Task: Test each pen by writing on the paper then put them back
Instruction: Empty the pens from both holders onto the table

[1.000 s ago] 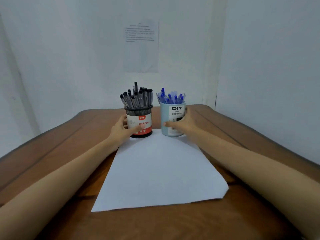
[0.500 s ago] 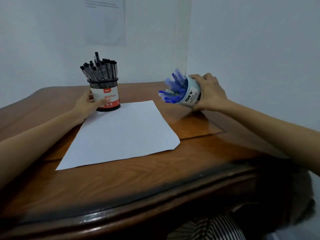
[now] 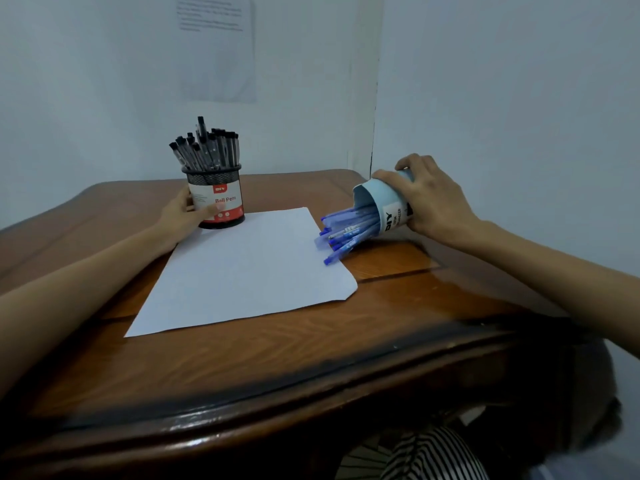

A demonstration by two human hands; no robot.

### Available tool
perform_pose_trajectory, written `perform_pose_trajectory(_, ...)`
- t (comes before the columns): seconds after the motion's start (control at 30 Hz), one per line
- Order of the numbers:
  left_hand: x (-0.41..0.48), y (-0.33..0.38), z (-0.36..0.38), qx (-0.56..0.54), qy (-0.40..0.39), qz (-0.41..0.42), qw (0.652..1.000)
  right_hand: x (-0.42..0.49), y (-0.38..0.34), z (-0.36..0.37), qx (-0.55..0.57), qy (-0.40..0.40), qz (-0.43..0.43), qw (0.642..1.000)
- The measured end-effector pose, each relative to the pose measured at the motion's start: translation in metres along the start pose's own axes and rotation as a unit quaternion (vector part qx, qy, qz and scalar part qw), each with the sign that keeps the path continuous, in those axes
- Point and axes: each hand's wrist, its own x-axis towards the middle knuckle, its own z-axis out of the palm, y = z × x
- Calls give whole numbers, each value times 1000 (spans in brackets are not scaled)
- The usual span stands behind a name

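A person's left hand (image 3: 183, 216) reaches in from the left across a brown wooden table (image 3: 311, 358), its fingers and thumb wrapped around the lower part of a black mesh pen holder (image 3: 216, 197). That holder stands upright near the table's far edge, at the far left corner of the paper, and is packed with black pens (image 3: 207, 147) pointing up. A white sheet of paper (image 3: 242, 271) lies flat in the middle of the table, unmarked as far as can be seen. At its right edge, a bundle of blue pens (image 3: 346, 232) slides out of a pale blue cup (image 3: 384, 206), their tips reaching the paper's edge. The cup is tipped over, mouth facing down and left. The right hand (image 3: 433, 199) grips it from above, fingers curled around its body. A printed notice (image 3: 216, 46) hangs on the white wall behind.
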Motion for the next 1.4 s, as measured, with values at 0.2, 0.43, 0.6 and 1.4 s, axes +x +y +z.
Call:
perform_pose_trajectory(0.2,5,1,-1,17,-8,-11,1000,5,15,4,-45,19,-32,998)
perform_pose_trajectory(0.43,9,0,-1,36,-4,-28,999,14,39,9,-128,23,-69,989)
perform_pose_trajectory(0.6,9,1,0,43,-3,-26,999,41,52,6,-200,14,-70,977)
perform_pose_trajectory(1.4,21,11,1,-58,31,-51,997,137,-102,106,586,-124,298,743)
